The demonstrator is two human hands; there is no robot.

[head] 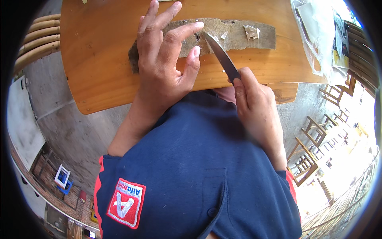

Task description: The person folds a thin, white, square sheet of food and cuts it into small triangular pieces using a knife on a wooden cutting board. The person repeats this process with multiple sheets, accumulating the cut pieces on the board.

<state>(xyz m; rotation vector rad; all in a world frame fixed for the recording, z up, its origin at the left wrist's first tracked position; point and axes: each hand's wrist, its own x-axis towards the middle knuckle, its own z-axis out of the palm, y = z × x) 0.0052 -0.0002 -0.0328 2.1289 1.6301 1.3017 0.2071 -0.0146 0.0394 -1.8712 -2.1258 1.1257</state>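
Observation:
My right hand (256, 98) grips a knife (222, 56) with a dark blade; its tip points up and left over a rough, weathered wooden board (232, 30). Above the board's left part is my left hand (164, 53), its fingers spread, the index fingertip close to the knife's tip. Whether a tiny pale bit is stuck at that fingertip, I cannot tell. Small pale angular pieces (252, 32) lie in a little heap near the board's right end. Another pale piece (224, 35) lies alone nearer the blade. The board's left end is partly hidden by my left hand.
The board rests on a varnished wooden table (98, 68). A translucent plastic bag (316, 38) is at the table's right edge. Bamboo slats (41, 38) run beyond the left edge. Wooden stools or frames (313, 131) stand on the floor to the right.

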